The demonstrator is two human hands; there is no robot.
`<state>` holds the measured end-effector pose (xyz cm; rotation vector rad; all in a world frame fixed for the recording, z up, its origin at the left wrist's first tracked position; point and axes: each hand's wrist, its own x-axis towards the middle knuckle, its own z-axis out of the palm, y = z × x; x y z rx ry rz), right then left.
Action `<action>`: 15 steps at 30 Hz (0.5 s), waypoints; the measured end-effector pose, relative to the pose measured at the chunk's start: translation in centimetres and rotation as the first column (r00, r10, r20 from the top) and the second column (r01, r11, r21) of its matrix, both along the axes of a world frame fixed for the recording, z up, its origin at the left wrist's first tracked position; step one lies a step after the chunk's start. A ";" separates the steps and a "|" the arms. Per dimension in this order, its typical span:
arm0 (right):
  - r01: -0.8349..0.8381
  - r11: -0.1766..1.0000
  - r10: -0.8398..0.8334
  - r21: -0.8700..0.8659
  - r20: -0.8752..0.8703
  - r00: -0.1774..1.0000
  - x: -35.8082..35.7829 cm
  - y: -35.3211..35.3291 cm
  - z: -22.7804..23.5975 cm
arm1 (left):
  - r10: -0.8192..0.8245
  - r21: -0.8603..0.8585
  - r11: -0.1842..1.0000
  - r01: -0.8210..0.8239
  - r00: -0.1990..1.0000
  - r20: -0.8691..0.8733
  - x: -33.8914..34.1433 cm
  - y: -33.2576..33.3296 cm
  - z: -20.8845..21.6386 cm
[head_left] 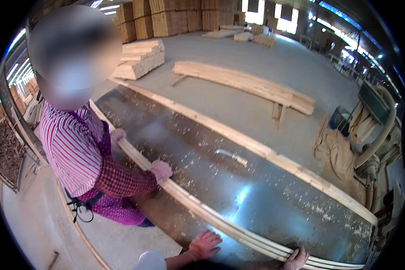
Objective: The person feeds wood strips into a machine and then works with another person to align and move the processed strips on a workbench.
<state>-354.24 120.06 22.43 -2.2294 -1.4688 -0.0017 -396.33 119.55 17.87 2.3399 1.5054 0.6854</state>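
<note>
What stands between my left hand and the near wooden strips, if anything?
Nothing visible: only tabletop shows between the left hand and the near wooden strips. The knife lies beyond them, outside that gap.

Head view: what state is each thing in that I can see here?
Table: strewn with shavings
Near strips: lying side by side on the table
Far strip: lying along the table's far side
Knife: lying down, blade bare
Left hand: open, fingers spread
Right hand: curled over the near strips
Co-worker's hands: gloved, on the near strips
Lumber stack: raised off the floor
</note>
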 end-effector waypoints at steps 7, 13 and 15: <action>0.004 0.999 -0.002 0.055 -0.021 1.000 -1.0 1.4 1.8 | 0.119 0.034 0.992 -0.119 0.993 -0.002 0.8 -1.0 -1.8; 0.057 0.996 -0.064 0.071 0.096 0.993 1.0 1.1 -1.8 | 0.046 -0.002 0.999 -0.046 0.988 -0.149 0.5 -0.3 -0.1; 0.071 0.994 -0.080 0.084 0.111 0.991 1.4 0.6 -2.5 | 0.036 0.005 0.999 -0.036 0.991 -0.129 0.4 0.0 -0.5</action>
